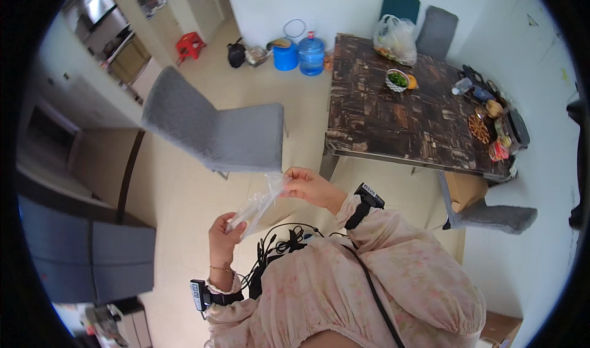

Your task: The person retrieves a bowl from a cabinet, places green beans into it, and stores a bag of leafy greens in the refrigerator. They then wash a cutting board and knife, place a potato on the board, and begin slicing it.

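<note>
A clear plastic bag (pixel 259 205) is stretched between my two hands, in front of my body and above the floor. My left hand (pixel 225 235) grips its lower left end between thumb and fingers. At the upper right end, my right hand (pixel 306 187) pinches the bag with thumb and fingertips, just past the front corner of a grey chair (pixel 249 136). The bag looks thin and crumpled; whether anything is inside it, I cannot tell.
A dark patterned table (pixel 387 117) at the right bears a bowl of greens (pixel 397 80), an orange fruit (pixel 411 82) and a filled plastic bag (pixel 395 39). A blue water jug (pixel 311 55) and a red stool (pixel 190 46) stand on the floor behind.
</note>
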